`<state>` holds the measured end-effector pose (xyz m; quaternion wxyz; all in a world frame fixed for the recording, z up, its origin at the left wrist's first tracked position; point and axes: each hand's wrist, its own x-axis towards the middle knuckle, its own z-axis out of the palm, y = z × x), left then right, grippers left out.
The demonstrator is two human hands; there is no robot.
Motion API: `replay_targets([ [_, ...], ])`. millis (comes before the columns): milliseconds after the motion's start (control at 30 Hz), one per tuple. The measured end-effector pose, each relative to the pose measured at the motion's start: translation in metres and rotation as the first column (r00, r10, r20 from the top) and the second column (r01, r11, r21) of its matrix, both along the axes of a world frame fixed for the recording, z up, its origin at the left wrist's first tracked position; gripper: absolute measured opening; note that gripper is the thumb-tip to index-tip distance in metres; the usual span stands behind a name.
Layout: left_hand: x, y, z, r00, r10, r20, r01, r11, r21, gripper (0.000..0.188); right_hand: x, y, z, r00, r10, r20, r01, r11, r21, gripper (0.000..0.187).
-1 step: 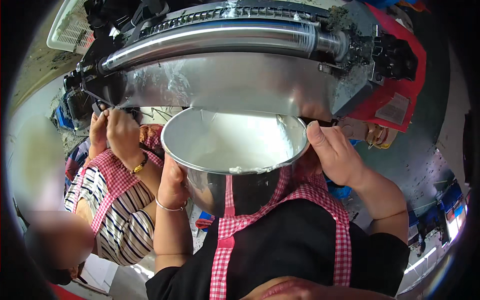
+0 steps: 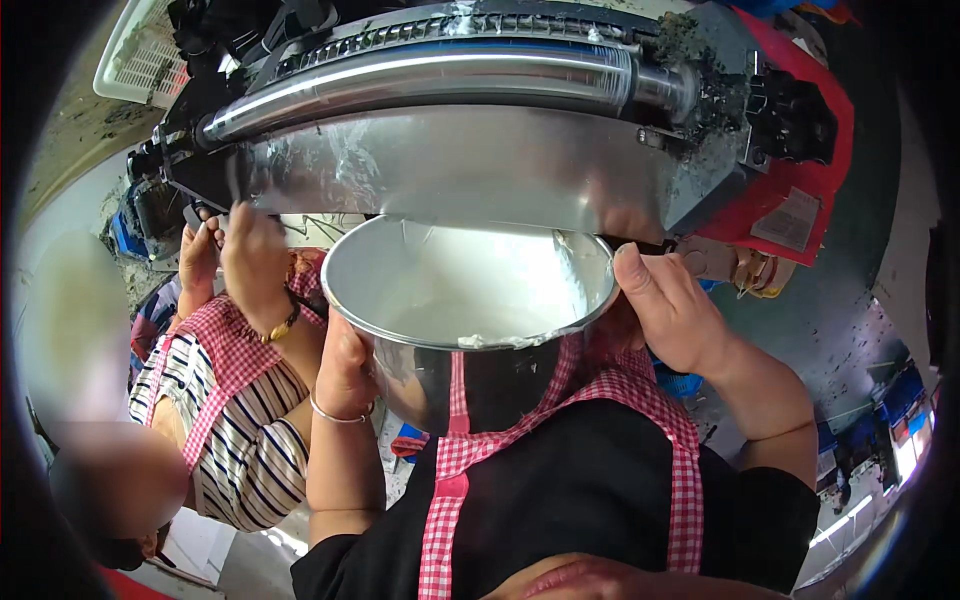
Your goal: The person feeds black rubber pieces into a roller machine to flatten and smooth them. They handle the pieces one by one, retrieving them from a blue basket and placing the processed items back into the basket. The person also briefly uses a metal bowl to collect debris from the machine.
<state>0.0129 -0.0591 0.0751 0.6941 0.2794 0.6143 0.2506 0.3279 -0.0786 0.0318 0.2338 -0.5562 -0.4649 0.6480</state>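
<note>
Left hand (image 2: pixel 348 375) and right hand (image 2: pixel 685 310) hold the bowl (image 2: pixel 412 385) between them, against the apron front.

Left wrist, ringed by a bangle (image 2: pixel 338 414), comes up from below, its thumb up along the bowl's left wall; the right forearm bends inward, thumb raised at the right rim and knuckles upward, the fingers' undersides hidden. White paste (image 2: pixel 515 341) clings to the near rim. Just beyond, the machine's metal plate (image 2: pixel 500 165) overhangs the far rim; whether they touch cannot be told. Behind the plate runs a shiny roller (image 2: pixel 430 85). At left, a co-worker's blurred hand (image 2: pixel 255 262) works near the plate's end, close to the bowl. A pale label (image 2: pixel 788 218) sits on the red panel (image 2: pixel 835 105) at right, its print too small to read.
</note>
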Motion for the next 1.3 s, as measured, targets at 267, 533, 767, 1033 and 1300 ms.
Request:
replay_targets([
  [267,-0.008,-0.005,-0.005,1.0,-0.006,0.03,0.006,1.0,-0.009,0.12,0.003,0.004,0.004,0.999,0.031,0.012,-0.031,0.999,0.044,0.065],
  [533,-0.004,-0.005,-0.005,0.999,-0.005,0.045,0.003,1.0,0.031,0.119,0.008,0.014,0.009,0.993,0.101,-0.059,-0.111,0.977,-0.18,0.065],
  [767,-0.011,-0.009,-0.008,0.993,0.007,0.12,-0.008,1.0,0.003,0.112,0.008,0.019,0.018,0.992,0.057,-0.112,-0.088,0.952,-0.292,0.066],
  [1033,-0.011,-0.005,-0.01,0.995,0.008,0.099,-0.012,0.999,0.044,0.11,0.006,0.019,0.017,0.993,0.054,-0.104,-0.084,0.948,-0.307,0.072],
  [1300,-0.025,-0.015,-0.03,0.967,-0.044,0.25,0.007,0.989,0.148,0.119,0.001,0.006,0.013,0.999,0.02,-0.045,-0.031,0.967,-0.252,0.073],
])
